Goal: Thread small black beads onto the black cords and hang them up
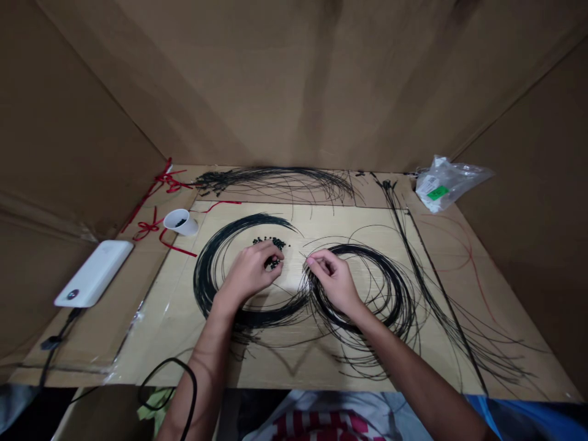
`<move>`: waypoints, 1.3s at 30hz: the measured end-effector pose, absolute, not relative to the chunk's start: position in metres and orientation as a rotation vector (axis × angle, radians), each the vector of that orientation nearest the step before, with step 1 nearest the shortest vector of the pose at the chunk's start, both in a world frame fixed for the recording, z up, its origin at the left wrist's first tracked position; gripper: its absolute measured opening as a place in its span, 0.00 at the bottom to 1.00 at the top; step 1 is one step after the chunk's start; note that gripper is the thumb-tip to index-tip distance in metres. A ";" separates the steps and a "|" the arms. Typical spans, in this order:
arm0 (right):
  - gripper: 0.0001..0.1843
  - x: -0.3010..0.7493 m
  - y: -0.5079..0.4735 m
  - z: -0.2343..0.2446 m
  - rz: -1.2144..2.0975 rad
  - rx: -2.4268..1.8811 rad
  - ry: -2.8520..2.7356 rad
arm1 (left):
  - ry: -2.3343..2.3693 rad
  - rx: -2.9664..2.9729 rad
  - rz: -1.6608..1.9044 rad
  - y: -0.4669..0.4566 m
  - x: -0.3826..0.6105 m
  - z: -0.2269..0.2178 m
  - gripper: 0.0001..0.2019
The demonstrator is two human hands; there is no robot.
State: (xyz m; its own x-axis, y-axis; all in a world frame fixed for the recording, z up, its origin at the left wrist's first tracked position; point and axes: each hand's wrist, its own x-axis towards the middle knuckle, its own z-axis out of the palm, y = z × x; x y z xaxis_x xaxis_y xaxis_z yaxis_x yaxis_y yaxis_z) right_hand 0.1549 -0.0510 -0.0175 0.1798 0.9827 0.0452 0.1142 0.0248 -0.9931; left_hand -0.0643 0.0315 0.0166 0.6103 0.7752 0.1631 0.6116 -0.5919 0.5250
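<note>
Several tiny black beads, likely slippery, are pinched by the left hand, one springy black wire end by the right hand.

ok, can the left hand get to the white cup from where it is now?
Probably yes. The white cup lies on its side beyond and left of the left hand, which rests at the black beads. Only the flat wire coil lies between.

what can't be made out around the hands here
Head view only.
Left hand: curled fingers hide whether it holds any beads.
Right hand: wires too thin to tell if one is pinched.
Cup: dark contents too small to identify.
Bag: label too small to read.
</note>
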 end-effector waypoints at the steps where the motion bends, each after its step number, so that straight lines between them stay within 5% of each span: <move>1: 0.15 0.155 -0.051 -0.017 0.995 -1.346 -1.169 | 1.109 2.430 0.521 0.031 -0.064 0.016 0.06; 13: 0.16 0.154 -0.051 -0.015 0.996 -1.360 -1.171 | 1.178 2.361 0.675 0.035 -0.065 0.008 0.06; 20: 0.13 0.154 -0.052 -0.014 0.959 -1.343 -1.192 | 1.037 1.486 1.017 0.021 -0.033 0.001 0.13; 39: 0.10 0.157 -0.053 -0.014 0.909 -1.316 -1.166 | 0.839 0.992 0.987 0.011 -0.017 -0.009 0.16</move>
State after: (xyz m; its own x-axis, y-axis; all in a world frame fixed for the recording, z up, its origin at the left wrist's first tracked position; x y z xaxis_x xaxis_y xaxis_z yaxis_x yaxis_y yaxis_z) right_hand 0.1570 -0.0531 -0.0140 0.2204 0.9687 0.1141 0.1255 0.0878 -0.9882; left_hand -0.0167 0.0109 -0.0093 0.3312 0.9355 -0.1230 -0.2725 0.2197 0.9367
